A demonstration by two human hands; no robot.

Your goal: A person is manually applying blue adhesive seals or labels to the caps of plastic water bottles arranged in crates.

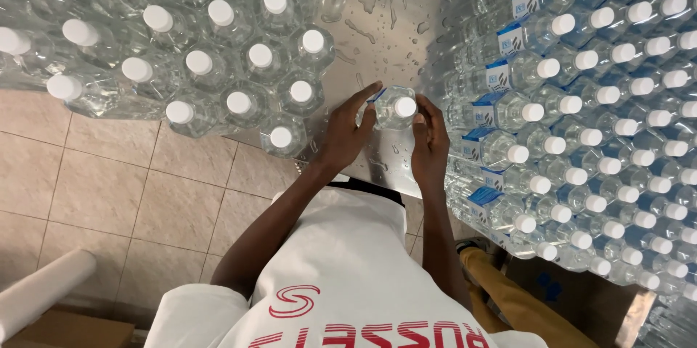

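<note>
Hands (385,134) around bottle (396,107), between bottle stacks (581,101)

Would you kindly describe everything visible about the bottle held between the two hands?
The bottle is clear plastic with a white screw cap and a blue-and-white label partly showing on its left side. It stands upright on the wet metal table, between two crowds of similar bottles. The left hand and right hand clasp it from either side.

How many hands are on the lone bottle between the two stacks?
2. The left hand holds the bottle on its left side, and the right hand cups its right side. No other person's hands are in view.
</note>
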